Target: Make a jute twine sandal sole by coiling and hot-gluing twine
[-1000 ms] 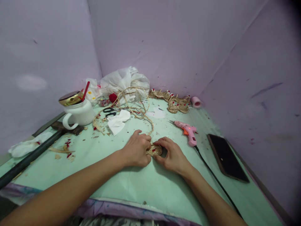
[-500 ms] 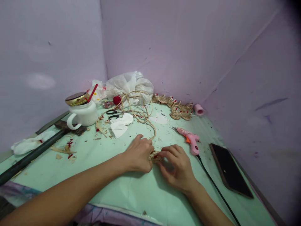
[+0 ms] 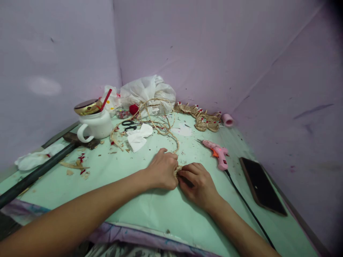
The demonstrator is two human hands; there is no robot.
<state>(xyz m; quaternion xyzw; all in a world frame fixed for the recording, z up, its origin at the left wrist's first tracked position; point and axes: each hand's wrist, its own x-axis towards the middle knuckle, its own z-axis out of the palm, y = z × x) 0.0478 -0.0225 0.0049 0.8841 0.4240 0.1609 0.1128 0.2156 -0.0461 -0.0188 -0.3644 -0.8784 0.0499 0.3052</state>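
Note:
Between my two hands is a small coil of braided straw cord, mostly covered by the fingers. My left hand is closed round its left side. The fingers of my right hand pinch the coil from the right, thumb below. From behind my left hand, a loose length of the braided cord runs back to a tangle near the plastic bag. A pink glue gun lies to the right of my right hand, nozzle pointing back left.
A phone lies at the right. At the left are a hammer and a white mug with a gold lid. Scissors, white paper, a plastic bag and pinned straw pieces sit farther back.
Both hands have shifted slightly right in the picture, and my right fingers have closed in on the coil, covering more of it. The camera view has tilted a little.

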